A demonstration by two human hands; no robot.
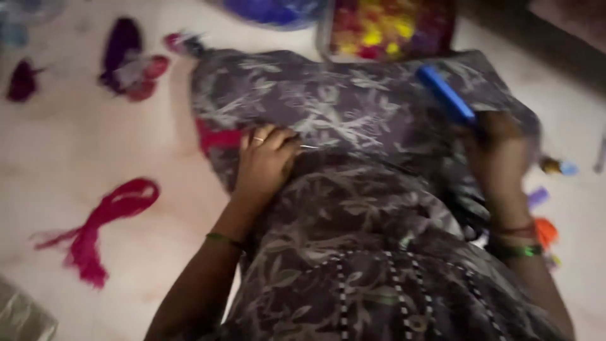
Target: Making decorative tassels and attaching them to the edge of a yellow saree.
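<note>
Grey floral cloth (353, 126) covers the person's lap and spreads forward over a pale floor (95, 151). The left hand (265, 161) rests on this cloth near its left edge, fingers curled in and pressed together, pinching what looks like a thin needle (309, 146) whose tip pokes out to the right; a ring sits on one finger. Just left of that hand, a bit of red fabric (218, 137) shows against the cloth's edge. The right hand (502, 151) is on the far side of the lap, closed around a blue tool (445, 95) that slants up and away from it; the picture is blurred, so what kind of tool it is cannot be told. Bangles circle both wrists.

Further out, a red thread bundle (101, 227) lies loose on the floor at left, well apart from the hands. Dark purple and red scraps (129, 60) sit near the top left. A tray of bright yellow and red bits (385, 28) stands beyond the cloth at the top. Small orange and purple pieces (544, 218) lie near the right wrist.

As a judgement on doing the stitching well: keep the cloth flat and taut under the left hand, hold the needle close to its point for control, and keep the red fabric lined up with the cloth's edge.
</note>
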